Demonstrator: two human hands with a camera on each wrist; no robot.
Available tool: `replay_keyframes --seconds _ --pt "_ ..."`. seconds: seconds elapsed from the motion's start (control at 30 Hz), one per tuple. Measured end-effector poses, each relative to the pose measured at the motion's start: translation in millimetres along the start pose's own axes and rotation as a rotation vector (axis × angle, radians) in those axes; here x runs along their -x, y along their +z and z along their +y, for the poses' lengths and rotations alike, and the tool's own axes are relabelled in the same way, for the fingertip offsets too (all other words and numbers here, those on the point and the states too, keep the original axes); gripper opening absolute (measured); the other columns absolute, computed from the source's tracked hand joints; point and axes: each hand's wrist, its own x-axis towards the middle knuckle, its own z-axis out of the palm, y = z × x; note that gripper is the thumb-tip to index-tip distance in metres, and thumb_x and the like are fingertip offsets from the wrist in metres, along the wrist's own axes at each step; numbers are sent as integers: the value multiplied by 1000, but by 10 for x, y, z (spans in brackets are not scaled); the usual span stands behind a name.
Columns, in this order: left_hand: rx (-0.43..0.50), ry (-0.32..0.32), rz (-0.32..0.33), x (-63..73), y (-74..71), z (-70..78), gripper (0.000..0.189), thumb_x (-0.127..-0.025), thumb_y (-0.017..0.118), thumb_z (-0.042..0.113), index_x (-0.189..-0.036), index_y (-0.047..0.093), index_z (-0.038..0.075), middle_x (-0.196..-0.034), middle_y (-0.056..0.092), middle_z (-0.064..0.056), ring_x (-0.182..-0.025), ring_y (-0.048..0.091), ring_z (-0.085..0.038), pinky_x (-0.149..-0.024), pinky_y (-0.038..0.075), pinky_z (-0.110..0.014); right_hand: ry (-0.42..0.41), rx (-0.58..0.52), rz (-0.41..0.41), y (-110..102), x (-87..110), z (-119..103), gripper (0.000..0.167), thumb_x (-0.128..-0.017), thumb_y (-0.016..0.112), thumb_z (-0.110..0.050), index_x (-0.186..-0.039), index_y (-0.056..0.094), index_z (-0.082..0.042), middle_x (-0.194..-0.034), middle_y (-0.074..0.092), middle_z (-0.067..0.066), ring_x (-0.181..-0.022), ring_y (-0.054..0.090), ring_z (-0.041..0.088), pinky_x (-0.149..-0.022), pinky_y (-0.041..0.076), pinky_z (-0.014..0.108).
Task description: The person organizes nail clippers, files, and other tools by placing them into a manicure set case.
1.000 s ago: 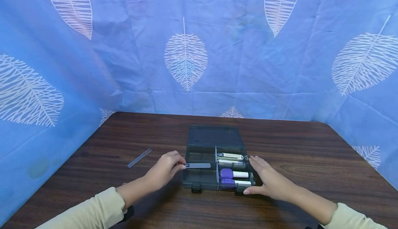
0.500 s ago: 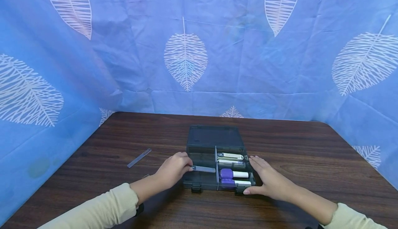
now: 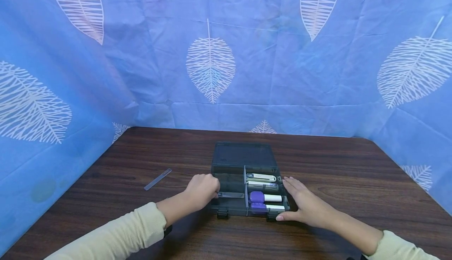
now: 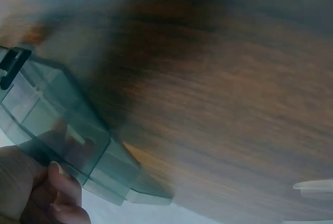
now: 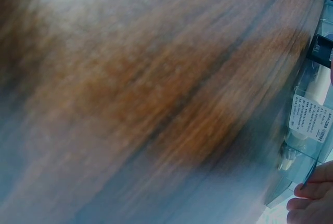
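I have the left hand (image 3: 203,188) pinching the end of a flat, narrow grey strip (image 3: 232,195) in the left half of an open, translucent dark plastic box (image 3: 234,212); the right hand (image 3: 305,206), fingers extended, rests against its right side.

The flat strip (image 3: 231,195) in my left grip (image 3: 202,191) shows dull grey; a second strip (image 3: 157,180) is pale, translucent grey against the table (image 3: 318,166), dark brown with streaky wood grain. My box (image 3: 243,154) is smoky blackish-green, tinted teal in the wrist views, with black latches (image 3: 222,213). The nail clipper (image 3: 261,178) is cream, the two capped tools (image 3: 257,197) purple and white. A label (image 5: 311,118) is white with black print. My sleeves (image 3: 113,232) are plain cream. The cloth (image 3: 159,75) is blue, printed with white leaves (image 3: 210,70), some barred, some criss-crossed.
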Motion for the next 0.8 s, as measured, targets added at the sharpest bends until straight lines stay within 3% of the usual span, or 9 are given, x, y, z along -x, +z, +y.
replay_keyframes --seconds 0.17,0.3,0.47,0.57,0.8 --pt "52 2 43 35 5 -34 9 -79 72 19 -73 74 14 -68 68 3 -50 54 -3 -45 39 -15 -4 3 3 -1 -6 -16 107 -69 64 -66 -137 34 11 -143 30 33 -131 29 51 -96 36 62" --pt "125 29 143 76 5 -105 7 -79 72 17 -80 74 11 -74 70 0 -59 62 -8 -51 47 -17 -11 7 4 -8 -9 -27 106 -69 65 -65 -137 34 12 -142 31 33 -130 29 51 -96 36 62" --pt "129 48 269 127 -5 -212 6 -79 72 16 -82 73 10 -76 69 0 -64 63 -8 -55 49 -17 -14 7 3 -9 -11 -23 106 -70 65 -65 -137 34 12 -142 31 34 -130 29 51 -96 36 62" --pt "157 34 319 160 -17 -267 7 -78 73 15 -81 72 9 -75 68 0 -64 63 -7 -55 49 -16 -11 7 1 -10 -12 -17 107 -70 65 -65 -137 34 12 -142 30 34 -130 29 51 -96 36 62" --pt "220 -35 368 249 -27 -374 9 -77 74 18 -81 71 10 -76 66 1 -63 60 -7 -54 46 -15 -9 10 2 -14 -5 -13 106 -70 65 -64 -137 34 12 -142 31 34 -130 29 51 -96 36 62"
